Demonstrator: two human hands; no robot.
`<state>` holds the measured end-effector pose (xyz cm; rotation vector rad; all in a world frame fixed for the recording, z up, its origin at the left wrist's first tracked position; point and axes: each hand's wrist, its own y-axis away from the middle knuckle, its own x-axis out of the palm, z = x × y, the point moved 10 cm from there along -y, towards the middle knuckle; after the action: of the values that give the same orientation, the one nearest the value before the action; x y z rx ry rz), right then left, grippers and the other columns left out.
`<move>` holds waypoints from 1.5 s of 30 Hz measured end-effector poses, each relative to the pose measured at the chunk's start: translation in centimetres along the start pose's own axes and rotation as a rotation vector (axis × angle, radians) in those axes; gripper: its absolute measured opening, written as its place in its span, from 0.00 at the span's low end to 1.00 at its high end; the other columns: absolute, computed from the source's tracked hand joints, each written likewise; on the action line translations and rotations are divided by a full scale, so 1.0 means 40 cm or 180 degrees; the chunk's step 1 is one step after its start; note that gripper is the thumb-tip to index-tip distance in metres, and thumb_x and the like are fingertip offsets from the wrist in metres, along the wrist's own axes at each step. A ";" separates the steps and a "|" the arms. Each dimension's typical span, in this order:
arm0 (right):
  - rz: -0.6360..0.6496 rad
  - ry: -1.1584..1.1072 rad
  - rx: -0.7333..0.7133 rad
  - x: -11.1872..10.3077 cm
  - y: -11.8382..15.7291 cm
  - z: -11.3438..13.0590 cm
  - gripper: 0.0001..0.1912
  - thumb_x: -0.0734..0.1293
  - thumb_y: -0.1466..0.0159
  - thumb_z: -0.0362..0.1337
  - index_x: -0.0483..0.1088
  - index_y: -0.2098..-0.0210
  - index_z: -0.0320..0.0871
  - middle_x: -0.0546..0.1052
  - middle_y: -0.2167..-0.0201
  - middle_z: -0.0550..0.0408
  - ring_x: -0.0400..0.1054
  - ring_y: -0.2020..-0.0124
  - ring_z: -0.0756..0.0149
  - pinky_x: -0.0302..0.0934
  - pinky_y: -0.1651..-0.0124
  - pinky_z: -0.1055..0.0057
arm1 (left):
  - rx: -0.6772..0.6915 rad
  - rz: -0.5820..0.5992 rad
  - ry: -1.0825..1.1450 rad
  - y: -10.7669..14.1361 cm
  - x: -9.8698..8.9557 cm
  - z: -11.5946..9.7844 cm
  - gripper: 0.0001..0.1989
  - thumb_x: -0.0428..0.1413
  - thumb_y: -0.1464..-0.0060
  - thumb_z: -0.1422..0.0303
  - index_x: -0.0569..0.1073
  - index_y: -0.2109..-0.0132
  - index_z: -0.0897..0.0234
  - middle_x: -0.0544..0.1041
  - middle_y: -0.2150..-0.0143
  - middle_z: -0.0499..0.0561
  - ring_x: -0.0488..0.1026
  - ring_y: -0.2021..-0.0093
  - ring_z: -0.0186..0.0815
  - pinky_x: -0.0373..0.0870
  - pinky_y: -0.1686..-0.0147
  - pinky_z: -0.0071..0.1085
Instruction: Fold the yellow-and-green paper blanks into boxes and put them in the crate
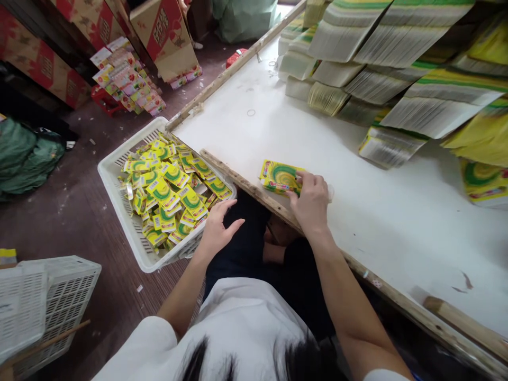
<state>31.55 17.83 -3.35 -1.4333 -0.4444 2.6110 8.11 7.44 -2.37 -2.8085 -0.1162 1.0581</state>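
Observation:
A yellow-and-green printed carton (280, 176) lies on the white tabletop close to its wooden front edge. My right hand (311, 201) grips the carton's right end, thumb on the near side and fingers over the far side. Something small and translucent shows just beyond my fingers; I cannot make out what it is. My left hand (218, 230) is open, thumb and fingers apart, with nothing in it. It hovers by the near right rim of a white plastic basket (119, 209), which is heaped with small yellow-and-green packs (162, 193).
Stacks of printed card sheets (432, 114) fill the table's far right. A wooden strip (254, 193) edges the table (222, 124). Cardboard boxes (159, 37) and a red stool (105, 100) bearing printed packs stand on the floor. White crates (59, 296) sit at lower left.

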 end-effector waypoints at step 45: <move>0.1322 -0.4406 0.0884 0.113 0.281 0.245 0.26 0.76 0.43 0.43 0.59 0.53 0.51 0.68 0.70 0.63 0.67 0.70 0.70 0.64 0.68 0.73 | -0.0529 -0.1205 0.2930 0.027 0.062 -0.010 0.28 0.54 0.48 0.38 0.78 0.63 0.60 0.79 0.69 0.54 0.80 0.59 0.45 0.77 0.55 0.42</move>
<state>21.16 6.43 -5.58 0.6067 0.1719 3.3814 10.28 6.62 -3.85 -2.9243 -0.6044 -0.3594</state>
